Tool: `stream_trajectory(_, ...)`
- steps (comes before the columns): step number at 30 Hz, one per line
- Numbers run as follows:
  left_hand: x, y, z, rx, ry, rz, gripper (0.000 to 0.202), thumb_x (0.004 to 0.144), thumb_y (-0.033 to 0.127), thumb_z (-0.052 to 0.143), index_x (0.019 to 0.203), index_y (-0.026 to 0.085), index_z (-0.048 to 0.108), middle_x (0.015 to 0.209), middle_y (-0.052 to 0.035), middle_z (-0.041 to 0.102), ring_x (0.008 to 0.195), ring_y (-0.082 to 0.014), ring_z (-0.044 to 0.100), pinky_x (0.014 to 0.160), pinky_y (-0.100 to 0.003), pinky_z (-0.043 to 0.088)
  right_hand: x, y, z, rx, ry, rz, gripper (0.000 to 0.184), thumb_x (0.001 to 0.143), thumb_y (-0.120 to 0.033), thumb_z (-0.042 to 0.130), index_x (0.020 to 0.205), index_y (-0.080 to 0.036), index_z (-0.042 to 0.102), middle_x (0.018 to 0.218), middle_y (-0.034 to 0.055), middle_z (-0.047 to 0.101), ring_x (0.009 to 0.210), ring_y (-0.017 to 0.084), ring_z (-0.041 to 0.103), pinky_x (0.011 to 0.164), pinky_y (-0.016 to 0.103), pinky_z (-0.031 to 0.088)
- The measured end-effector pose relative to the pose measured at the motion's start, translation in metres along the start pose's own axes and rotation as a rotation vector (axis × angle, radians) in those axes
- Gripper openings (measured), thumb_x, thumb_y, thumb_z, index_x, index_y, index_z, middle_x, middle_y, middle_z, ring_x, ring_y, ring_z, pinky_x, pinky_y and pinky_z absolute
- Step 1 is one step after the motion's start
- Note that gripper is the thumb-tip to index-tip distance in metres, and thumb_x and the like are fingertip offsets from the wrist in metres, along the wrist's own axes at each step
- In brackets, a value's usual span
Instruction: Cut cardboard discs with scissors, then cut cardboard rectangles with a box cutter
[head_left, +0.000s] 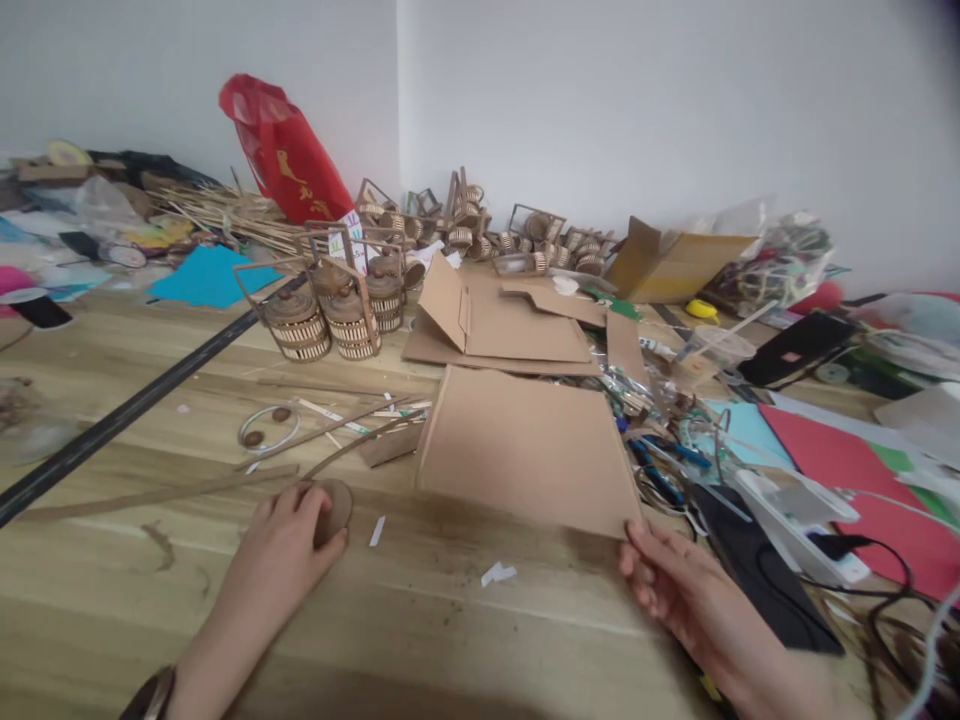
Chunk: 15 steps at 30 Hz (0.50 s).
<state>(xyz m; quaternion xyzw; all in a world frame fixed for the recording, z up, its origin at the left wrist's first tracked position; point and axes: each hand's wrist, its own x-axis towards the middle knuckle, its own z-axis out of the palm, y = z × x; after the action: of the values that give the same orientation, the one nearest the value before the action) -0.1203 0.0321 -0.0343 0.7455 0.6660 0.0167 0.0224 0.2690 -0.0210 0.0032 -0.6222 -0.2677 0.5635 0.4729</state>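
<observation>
My left hand [294, 530] is low over the wooden table, its fingers curled round the edge of a small round cardboard disc [341, 507]. The near right corner of a flat brown cardboard sheet [525, 445] is pinched between the thumb and fingers of my right hand [671, 575]. That near edge looks slightly raised, with a shadow beneath it. White paper scraps [498, 574] lie between my hands. Beyond my left hand are thin wooden strips [330, 440] and a metal ring [268, 430] with small brown discs by it.
Small lidded bamboo baskets [298, 325] stand at the back left, near a red bag [289, 155]. Folded cardboard [525, 320] lies behind the sheet. On the right are pliers [656, 470], a white power strip [799, 525], cables and a red paper sheet [862, 490].
</observation>
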Motion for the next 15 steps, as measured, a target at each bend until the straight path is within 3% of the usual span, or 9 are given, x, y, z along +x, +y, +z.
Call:
stream_trajectory(4,0.004,-0.010,-0.006,-0.123,0.027,0.025,0.016,0.083,0.033,0.056,0.090,0.021,0.062,0.102,-0.0136,0.071,0.095,-0.0356,0.066,0.088,-0.047,0.052,-0.022,0.025,0.002,-0.061,-0.027,0.035,0.052,0.065,-0.064,0.087,0.062,-0.016,0.069,0.053,-0.0009,0.060,0.045,0.008,0.047,0.045,0.019,0.036)
stream_trajectory(7,0.004,-0.013,-0.008,-0.167,0.051,0.040,0.017,0.082,0.034,0.056,0.090,0.020,0.062,0.113,-0.0172,0.070,0.105,-0.0391,0.065,0.093,-0.052,0.051,-0.026,0.037,0.007,-0.045,-0.060,0.071,0.052,0.066,-0.064,0.086,0.063,-0.016,0.068,0.054,-0.0014,0.061,0.044,0.007,0.048,0.045,0.019,0.037)
stream_trajectory(11,-0.003,-0.005,-0.012,-0.218,0.067,0.073,0.016,0.085,0.034,0.055,0.093,0.021,0.062,0.124,-0.0184,0.066,0.121,-0.0398,0.060,0.101,-0.054,0.048,-0.028,0.046,0.015,-0.011,-0.097,0.099,0.051,0.066,-0.063,0.087,0.065,-0.017,0.065,0.059,-0.0003,0.065,0.043,0.007,0.051,0.043,0.018,0.037)
stream_trajectory(15,-0.013,0.010,-0.012,-0.267,0.089,0.194,0.014,0.085,0.029,0.057,0.096,0.023,0.063,0.126,-0.0145,0.067,0.123,-0.0357,0.060,0.101,-0.051,0.050,-0.035,0.049,0.015,-0.048,-0.131,0.145,0.053,0.067,-0.066,0.085,0.063,-0.017,0.065,0.057,-0.0013,0.062,0.042,0.007,0.051,0.042,0.018,0.038)
